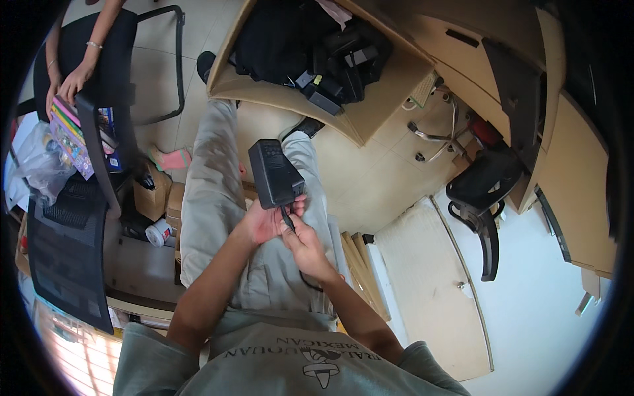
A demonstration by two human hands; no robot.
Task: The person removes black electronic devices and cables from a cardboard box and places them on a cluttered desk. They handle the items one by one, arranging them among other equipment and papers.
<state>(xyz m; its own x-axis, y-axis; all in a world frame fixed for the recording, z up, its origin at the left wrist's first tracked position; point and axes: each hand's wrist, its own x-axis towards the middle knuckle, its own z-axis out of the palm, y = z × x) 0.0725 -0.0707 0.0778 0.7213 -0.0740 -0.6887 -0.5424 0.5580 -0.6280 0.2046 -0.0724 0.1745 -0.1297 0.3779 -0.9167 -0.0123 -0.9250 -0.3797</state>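
Black power adapter, lower end in curled left fingers, cord in the right fingers' pinch.

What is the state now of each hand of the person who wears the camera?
Left hand: closed, holding the black adapter at its lower end.
Right hand: closed, holding the black cable near the adapter.

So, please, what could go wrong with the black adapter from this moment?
The black adapter might tip or slip: the left hand is visible only at its lower end. The cable could be strained if pulled or bent, since the right hand holds it close to the adapter.
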